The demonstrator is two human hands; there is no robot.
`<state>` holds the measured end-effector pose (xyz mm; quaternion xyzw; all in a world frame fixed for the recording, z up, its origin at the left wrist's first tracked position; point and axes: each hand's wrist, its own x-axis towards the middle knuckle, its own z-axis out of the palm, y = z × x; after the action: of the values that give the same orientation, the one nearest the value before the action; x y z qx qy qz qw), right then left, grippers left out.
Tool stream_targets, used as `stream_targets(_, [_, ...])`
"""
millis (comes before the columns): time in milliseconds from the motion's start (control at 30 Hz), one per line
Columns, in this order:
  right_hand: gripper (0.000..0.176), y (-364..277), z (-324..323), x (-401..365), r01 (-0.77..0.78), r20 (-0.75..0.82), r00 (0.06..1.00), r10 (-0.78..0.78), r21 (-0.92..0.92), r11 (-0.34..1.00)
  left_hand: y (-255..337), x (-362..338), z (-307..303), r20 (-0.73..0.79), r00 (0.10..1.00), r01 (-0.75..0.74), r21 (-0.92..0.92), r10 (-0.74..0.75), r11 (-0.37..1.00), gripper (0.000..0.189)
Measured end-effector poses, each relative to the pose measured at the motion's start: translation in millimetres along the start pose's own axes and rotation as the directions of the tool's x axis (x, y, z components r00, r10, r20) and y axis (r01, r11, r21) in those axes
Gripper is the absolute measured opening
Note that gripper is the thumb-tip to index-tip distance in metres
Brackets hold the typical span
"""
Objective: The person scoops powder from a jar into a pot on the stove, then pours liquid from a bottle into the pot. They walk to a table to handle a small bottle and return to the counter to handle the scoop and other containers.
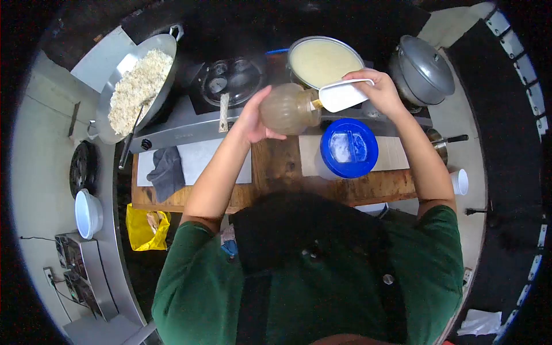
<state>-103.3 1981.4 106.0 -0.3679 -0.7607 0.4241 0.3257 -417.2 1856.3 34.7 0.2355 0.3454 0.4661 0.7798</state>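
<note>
Above a steel stove (184, 134), the left hand (252, 119), fingers spread wide, cups one ribbed, translucent jar (286, 109) tilted sideways; the right hand (380, 90), thumb and fingers pinched, grips one smooth white dish (345, 96) at the jar's mouth. Nearby stands one round, blue-lidded tub (349, 148). Three metal vessels flank them: one broad wok (103, 123) of white grains (138, 89), one pan (290, 64) of pale liquid (325, 60), one lidded grey pot (425, 66).

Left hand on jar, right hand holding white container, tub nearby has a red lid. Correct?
No: the lid on the tub is blue, not red, per the head view. The left hand is on the jar and the right hand holds the white container, as stated.
</note>
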Motion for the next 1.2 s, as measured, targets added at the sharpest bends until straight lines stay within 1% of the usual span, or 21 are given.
stream_targets(33, [0.023,-6,0,-1,0.197,0.061,0.98,-0.191,-0.13,0.972,1,2,0,-0.003,1.0,-0.003,0.016,0.003,1.0,0.072])
stream_targets(67, [0.022,-11,1,-2,0.391,0.142,0.92,-0.366,-0.241,0.888,2,5,0,-0.007,1.0,0.0,0.013,0.001,1.0,0.072])
stream_targets(167, [0.021,-5,1,5,0.402,0.219,0.907,-0.359,-0.2,0.893,5,11,-1,0.004,1.0,0.023,0.052,-0.023,0.998,0.072])
stream_targets(200, [0.021,-6,0,4,0.4,0.218,0.908,-0.357,-0.2,0.894,5,13,0,0.007,0.999,0.035,0.051,-0.035,0.998,0.072])
stream_targets(233, [0.021,-8,0,3,0.133,0.171,0.977,-0.124,-0.042,0.99,5,15,0,0.011,0.999,0.047,0.05,-0.048,0.998,0.072])
stream_targets(267, [0.02,-17,1,2,-0.145,0.164,0.979,0.123,0.124,0.982,4,17,0,0.011,0.999,0.048,0.05,-0.049,0.998,0.072])
stream_targets(300, [0.022,-39,-1,0,-0.085,0.208,0.976,0.06,0.114,0.99,3,20,0,-0.015,0.999,0.053,0.04,-0.052,0.998,0.071])
stream_targets(333, [0.022,-36,-3,2,-0.083,0.207,0.977,0.058,0.114,0.99,3,21,0,-0.04,0.998,0.057,0.029,-0.056,0.998,0.071])
stream_targets(400, [0.031,-25,-10,8,-0.181,0.287,0.953,0.1,0.271,0.945,4,20,6,-0.051,0.997,0.052,0.032,-0.05,0.998,0.071])
stream_targets(433, [0.031,-20,-12,6,-0.179,0.288,0.953,0.097,0.271,0.946,5,20,8,-0.061,0.997,0.048,0.034,-0.046,0.998,0.072])
stream_targets(500, [0.042,-14,-16,-1,-0.447,0.357,0.884,0.303,0.451,0.773,5,24,2,-0.041,0.997,0.06,0.029,-0.059,0.998,0.071])
stream_targets(533, [0.042,-5,-18,-2,-0.445,0.356,0.885,0.301,0.452,0.773,5,25,0,-0.019,0.997,0.075,0.025,-0.074,0.997,0.071])
stream_targets(600, [0.046,24,-19,-1,-0.567,0.314,0.823,0.473,0.508,0.649,6,25,2,-0.025,0.998,0.063,0.028,-0.062,0.998,0.071])
stream_targets(633, [0.046,40,-19,1,-0.548,0.278,0.835,0.475,0.483,0.683,7,25,3,-0.032,0.998,0.051,0.028,-0.05,0.998,0.071])
stream_targets(667, [0.046,35,-21,0,-0.546,0.274,0.837,0.474,0.486,0.682,8,28,1,-0.03,0.998,0.053,0.032,-0.052,0.998,0.071])
stream_targets(733, [0.045,26,-23,-4,-0.514,0.318,0.853,0.414,0.372,0.773,6,32,-5,-0.031,0.998,0.059,-0.017,-0.059,0.998,0.071])
stream_targets(867, [0.043,18,-24,-9,-0.539,0.305,0.842,0.445,0.428,0.725,7,32,-4,-0.014,0.999,0.048,-0.02,-0.048,0.999,0.071])
stream_targets(933, [0.042,2,-24,-10,-0.589,0.288,0.807,0.515,0.452,0.67,8,30,-1,0.008,1.0,0.024,-0.037,-0.024,0.999,0.07])
stream_targets(1067, [0.044,25,-35,-4,-0.544,0.244,0.838,0.488,0.443,0.712,5,32,1,0.003,1.0,-0.015,-0.067,0.016,0.998,0.07])
stream_targets(1133, [0.046,55,-44,10,-0.528,0.08,0.847,0.526,0.247,0.813,6,33,3,-0.036,0.999,-0.002,-0.129,-0.002,0.992,0.07])
stream_targets(1200, [0.047,64,-50,12,-0.511,0.055,0.854,0.518,0.277,0.813,3,42,-4,-0.004,1.0,-0.017,-0.142,0.017,0.99,0.071])
